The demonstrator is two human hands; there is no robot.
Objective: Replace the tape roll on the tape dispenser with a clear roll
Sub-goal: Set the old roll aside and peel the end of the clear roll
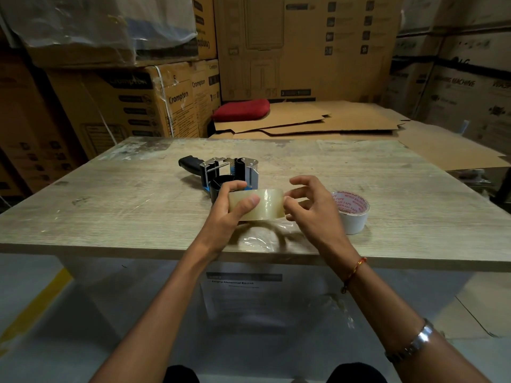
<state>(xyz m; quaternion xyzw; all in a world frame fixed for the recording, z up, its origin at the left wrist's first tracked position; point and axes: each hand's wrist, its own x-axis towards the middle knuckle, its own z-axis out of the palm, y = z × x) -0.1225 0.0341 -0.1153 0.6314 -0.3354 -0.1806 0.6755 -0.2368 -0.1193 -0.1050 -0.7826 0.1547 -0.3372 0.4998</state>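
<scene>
Above table (110, 205), hands grip clear roll (257, 204); axis seemingly upright.

Clear roll (258, 204) held on edge above tabletop (110, 205). Tape dispenser (221, 172) on its side behind, spindle bare. White printed roll (351, 212) flat at right.

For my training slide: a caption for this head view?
Both hands, left and right, hold a clear tape roll above the table, between tape dispenser and printed white roll.

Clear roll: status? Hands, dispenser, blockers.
Left hand grips clear roll; right hand picks at its edge. Dispenser spindle empty. White roll off to right, not blocking.
</scene>
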